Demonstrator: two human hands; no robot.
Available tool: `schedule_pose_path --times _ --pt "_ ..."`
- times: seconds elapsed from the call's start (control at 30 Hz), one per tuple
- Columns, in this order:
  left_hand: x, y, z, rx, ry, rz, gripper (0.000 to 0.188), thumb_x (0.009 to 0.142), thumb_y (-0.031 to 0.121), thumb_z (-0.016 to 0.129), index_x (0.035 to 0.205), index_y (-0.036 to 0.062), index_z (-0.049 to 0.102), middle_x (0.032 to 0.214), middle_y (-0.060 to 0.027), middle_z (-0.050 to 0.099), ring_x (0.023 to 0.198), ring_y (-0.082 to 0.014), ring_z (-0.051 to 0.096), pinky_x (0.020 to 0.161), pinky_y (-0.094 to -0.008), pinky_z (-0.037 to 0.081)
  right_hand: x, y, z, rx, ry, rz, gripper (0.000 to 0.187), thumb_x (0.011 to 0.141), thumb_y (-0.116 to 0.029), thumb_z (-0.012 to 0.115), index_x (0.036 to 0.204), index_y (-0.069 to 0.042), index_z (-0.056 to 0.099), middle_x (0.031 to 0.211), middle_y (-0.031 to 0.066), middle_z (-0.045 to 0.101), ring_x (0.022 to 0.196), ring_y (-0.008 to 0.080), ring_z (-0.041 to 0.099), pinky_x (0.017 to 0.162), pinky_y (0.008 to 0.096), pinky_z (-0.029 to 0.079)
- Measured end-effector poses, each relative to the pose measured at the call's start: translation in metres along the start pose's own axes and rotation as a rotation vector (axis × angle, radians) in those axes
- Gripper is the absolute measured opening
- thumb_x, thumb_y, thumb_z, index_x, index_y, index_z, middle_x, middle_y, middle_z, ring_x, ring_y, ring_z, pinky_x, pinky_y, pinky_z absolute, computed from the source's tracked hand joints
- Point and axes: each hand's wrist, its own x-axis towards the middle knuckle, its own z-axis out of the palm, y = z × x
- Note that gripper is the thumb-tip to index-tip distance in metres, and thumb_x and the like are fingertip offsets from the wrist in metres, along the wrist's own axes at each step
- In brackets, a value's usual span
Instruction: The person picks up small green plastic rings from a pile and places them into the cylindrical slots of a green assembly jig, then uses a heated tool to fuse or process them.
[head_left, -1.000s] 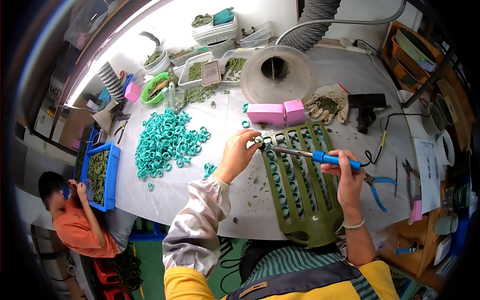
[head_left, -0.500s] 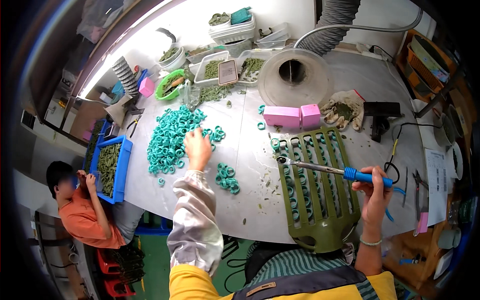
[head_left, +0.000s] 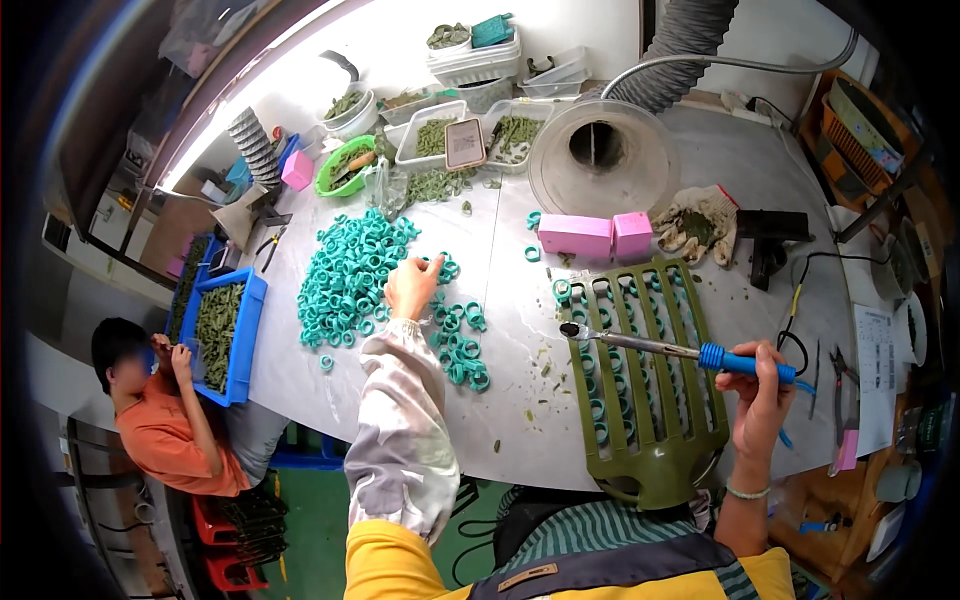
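At left, a co-worker in orange [head_left: 185,440] is sitting beside a blue tray [head_left: 246,345]. The person's left hand [head_left: 411,290] is resting at the right edge of a heap of teal rings [head_left: 345,270], its fingertips too hidden to tell any grip. Farther right, an olive-green rack of rings [head_left: 655,462] is lying beneath the metal shaft [head_left: 640,343] of a blue-handled tool [head_left: 735,361], which the right hand [head_left: 758,395] is gripping in bent fingers

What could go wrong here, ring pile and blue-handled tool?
1. The left hand, at the right edge of the teal rings, might scatter some.
2. The blue-handled tool in the right hand could mark the green rack if its tip is hot.
3. The cord looping near its handle might snag.
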Motion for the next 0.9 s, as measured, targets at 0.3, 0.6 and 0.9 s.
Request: schedule_pose_path --times 0.3,0.6,0.9 --pt "-0.027 -0.003 -0.009 -0.479 -0.066 0.225 0.028 0.084 0.017 0.072 0.109 0.0053 0.068 0.09 -0.0113 0.071 0.079 -0.0186 0.068 0.071 -0.031 0.053 0.001 0.002 -0.006 -0.001 0.003 -0.031 0.029 0.097 -0.022 0.054 0.086 0.004 0.063 0.078 0.0082 0.065 0.059 0.015 0.067 0.056 0.0267 0.059" --pt "-0.118 0.123 -0.023 -0.802 -0.4 0.614 0.025 0.089 0.004 0.067 0.114 0.0031 0.067 0.112 -0.0086 0.058 0.09 -0.0177 0.065 0.081 -0.0278 0.057 0.01 0.005 -0.016 -0.045 0.042 -0.072 0.029 0.099 -0.021 0.054 0.088 0.004 0.063 0.076 0.0083 0.067 0.063 0.0156 0.069 0.059 0.0273 0.061" --pt "-0.112 0.156 0.013 -0.458 -0.14 0.886 0.03 0.08 0.009 0.074 0.11 0.0081 0.07 0.107 -0.0076 0.068 0.099 -0.0276 0.061 0.086 -0.0367 0.048 0.02 0.026 -0.014 0.002 -0.017 -0.078 0.029 0.1 -0.019 0.052 0.091 0.005 0.064 0.078 0.0071 0.067 0.067 0.0159 0.07 0.065 0.0292 0.061"
